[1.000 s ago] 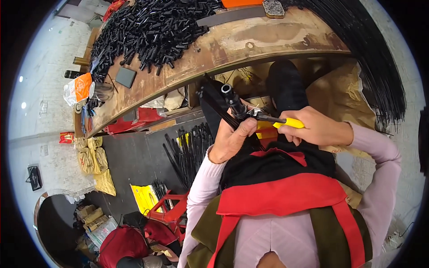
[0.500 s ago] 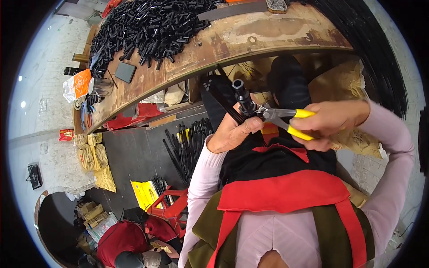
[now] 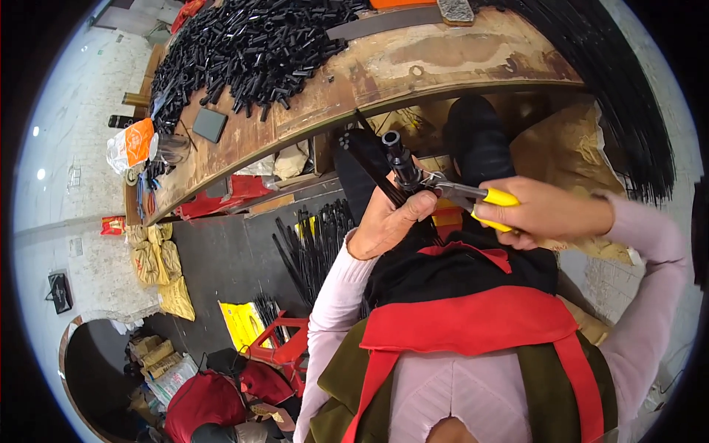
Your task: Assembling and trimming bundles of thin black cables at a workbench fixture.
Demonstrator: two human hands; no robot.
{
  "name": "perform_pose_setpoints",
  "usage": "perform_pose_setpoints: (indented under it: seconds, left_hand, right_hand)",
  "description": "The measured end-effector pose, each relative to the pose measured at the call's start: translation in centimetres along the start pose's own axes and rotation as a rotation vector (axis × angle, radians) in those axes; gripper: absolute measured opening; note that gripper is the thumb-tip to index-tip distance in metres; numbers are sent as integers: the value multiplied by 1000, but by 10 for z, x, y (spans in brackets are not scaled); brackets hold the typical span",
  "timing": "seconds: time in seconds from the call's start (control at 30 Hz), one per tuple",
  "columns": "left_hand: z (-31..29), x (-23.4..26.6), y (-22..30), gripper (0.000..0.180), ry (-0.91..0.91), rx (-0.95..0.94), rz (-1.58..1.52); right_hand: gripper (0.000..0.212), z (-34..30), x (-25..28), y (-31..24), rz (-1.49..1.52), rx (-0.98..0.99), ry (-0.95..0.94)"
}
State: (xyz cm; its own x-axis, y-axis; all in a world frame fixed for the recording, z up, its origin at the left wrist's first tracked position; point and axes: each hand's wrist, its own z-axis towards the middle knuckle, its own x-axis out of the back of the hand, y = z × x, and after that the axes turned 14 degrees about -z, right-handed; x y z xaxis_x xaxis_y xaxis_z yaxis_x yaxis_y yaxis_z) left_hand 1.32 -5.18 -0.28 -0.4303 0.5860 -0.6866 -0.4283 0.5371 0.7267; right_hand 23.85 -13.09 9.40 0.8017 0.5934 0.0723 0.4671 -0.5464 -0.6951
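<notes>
The right grip is closed around the yellow handles of grey metal pliers, their jaws near the base of a glossy, hollow black tube. The left grip is curled around this tube and slim black rods, just off the near edge of the tabletop. On its worn, stained wood, small black tubes heap toward the left end; scuffed whitish wall and dark floor lie beyond
</notes>
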Motion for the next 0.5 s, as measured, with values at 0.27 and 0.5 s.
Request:
perform_pose_setpoints:
  seconds: [0.27, 0.5]
  left_hand:
    - [3, -13, -3, 25, 153, -94, 236]
    - [2, -6, 3, 34, 197, -149, 143]
  right_hand:
    - [36, -14, 24, -49, -654, -130, 109]
    - [50, 30, -8, 23, -692, 605, 579]
